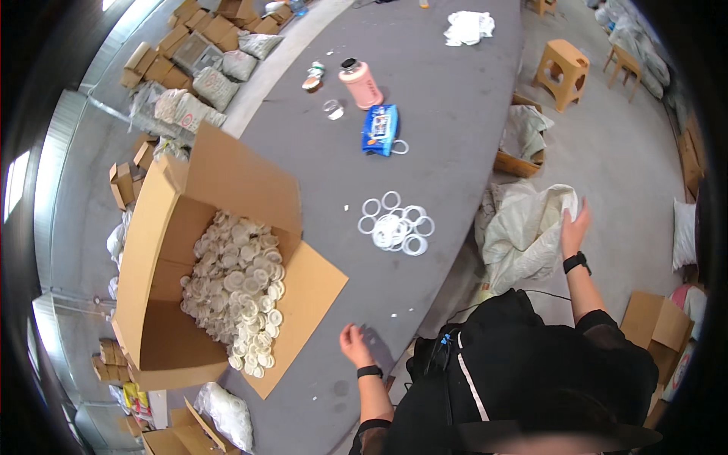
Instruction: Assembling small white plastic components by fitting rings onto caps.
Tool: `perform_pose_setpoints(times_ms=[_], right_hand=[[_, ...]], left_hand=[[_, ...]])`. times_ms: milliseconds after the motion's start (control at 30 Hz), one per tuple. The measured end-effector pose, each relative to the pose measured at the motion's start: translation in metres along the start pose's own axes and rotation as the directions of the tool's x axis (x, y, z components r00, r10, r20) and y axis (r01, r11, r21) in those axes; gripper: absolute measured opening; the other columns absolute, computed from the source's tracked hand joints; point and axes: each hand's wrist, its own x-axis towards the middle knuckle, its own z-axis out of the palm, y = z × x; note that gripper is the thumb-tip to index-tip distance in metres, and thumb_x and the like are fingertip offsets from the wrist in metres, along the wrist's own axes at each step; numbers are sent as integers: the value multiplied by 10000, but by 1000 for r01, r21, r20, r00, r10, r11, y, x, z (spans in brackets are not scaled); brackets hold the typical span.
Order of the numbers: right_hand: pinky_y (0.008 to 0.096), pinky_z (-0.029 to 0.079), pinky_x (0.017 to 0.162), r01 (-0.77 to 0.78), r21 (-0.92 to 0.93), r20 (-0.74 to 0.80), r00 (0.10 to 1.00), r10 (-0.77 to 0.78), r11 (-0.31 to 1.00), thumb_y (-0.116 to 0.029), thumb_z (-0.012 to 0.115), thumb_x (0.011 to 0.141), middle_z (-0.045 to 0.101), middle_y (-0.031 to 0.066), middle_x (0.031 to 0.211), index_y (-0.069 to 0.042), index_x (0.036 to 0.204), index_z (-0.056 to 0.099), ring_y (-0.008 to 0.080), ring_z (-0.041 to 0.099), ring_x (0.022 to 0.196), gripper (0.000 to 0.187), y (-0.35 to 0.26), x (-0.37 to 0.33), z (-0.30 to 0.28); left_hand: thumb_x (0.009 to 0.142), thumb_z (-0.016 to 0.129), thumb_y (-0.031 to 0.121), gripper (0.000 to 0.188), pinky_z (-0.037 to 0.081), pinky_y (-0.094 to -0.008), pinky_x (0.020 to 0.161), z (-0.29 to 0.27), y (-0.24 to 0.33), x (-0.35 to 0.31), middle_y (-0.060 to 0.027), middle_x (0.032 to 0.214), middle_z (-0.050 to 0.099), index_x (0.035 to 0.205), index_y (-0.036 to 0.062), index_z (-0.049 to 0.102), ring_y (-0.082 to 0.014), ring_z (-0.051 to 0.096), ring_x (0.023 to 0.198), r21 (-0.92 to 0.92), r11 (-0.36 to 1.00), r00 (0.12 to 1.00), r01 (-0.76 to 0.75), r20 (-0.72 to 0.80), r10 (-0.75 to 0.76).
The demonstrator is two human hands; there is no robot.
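Note:
My left hand (355, 346) hovers by the near edge of the grey table (303, 425), its fingers curled together; whether anything is inside them is hidden. Down to the right, beside the table, my right hand (574, 229) grips the mouth of a whitish woven sack (523, 231). A loose pile of white plastic rings (391, 230) lies on the table ahead of my left hand. To its left, a large cardboard box (163, 303) rests on its side, with many small round whitish plastic pieces (243, 284) spilling onto its open flap.
Farther along the table are a blue packet (380, 130), a pink bottle (362, 85), a small clear cup (333, 110) and a white cloth (469, 28). A yellow stool (562, 74) and an open carton (523, 136) stand on the floor at right. Cartons and sacks line the left wall.

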Motion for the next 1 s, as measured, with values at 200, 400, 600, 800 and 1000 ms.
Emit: perform_pose_setpoints(times_ms=[200, 400, 600, 800, 1000], right_hand=[[354, 218, 987, 195, 355, 412, 845, -340, 914, -144, 490, 774, 349, 169, 1248, 20, 1223, 320, 292, 299, 1181, 507, -150, -161, 43], [367, 263, 965, 109, 543, 697, 495, -519, 833, -175, 480, 794, 386, 177, 1218, -3, 1208, 348, 306, 336, 1154, 468, -272, -328, 108], [373, 285, 948, 94, 591, 754, 288, -591, 801, -236, 440, 824, 394, 195, 1207, -13, 1216, 336, 322, 362, 1130, 463, -365, -433, 175], [373, 291, 943, 3, 576, 760, 367, -537, 817, -267, 416, 840, 388, 212, 1204, -3, 1214, 325, 338, 359, 1125, 467, -425, -447, 252], [386, 288, 939, 133, 505, 765, 388, -514, 853, -303, 439, 823, 405, 223, 1188, -8, 1180, 382, 352, 374, 1107, 466, -498, -457, 333]], left_hand=[[801, 535, 167, 316, 382, -279, 760, -190, -22, 73, -42, 982, 477, 1073, 41, 435, -139, 462, 908, -110, 993, 904, -50, -427, -2], [816, 494, 239, 552, 288, -323, 916, -312, -12, 133, -129, 1168, 396, 1231, -48, 269, -213, 391, 1059, -75, 993, 779, -89, -626, 22], [821, 475, 257, 618, 349, -354, 894, -370, 22, 203, -156, 1294, 254, 1291, -15, 182, -261, 348, 1137, 56, 997, 756, 48, -654, 0], [841, 453, 262, 603, 254, -364, 974, -389, 12, 276, -215, 1312, 206, 1279, -47, 176, -304, 291, 1174, -75, 985, 832, -156, -548, 90], [826, 481, 238, 566, 211, -359, 991, -399, -2, 341, -228, 1293, 274, 1243, -76, 262, -323, 293, 1178, 342, 929, 834, -142, -463, 298]])
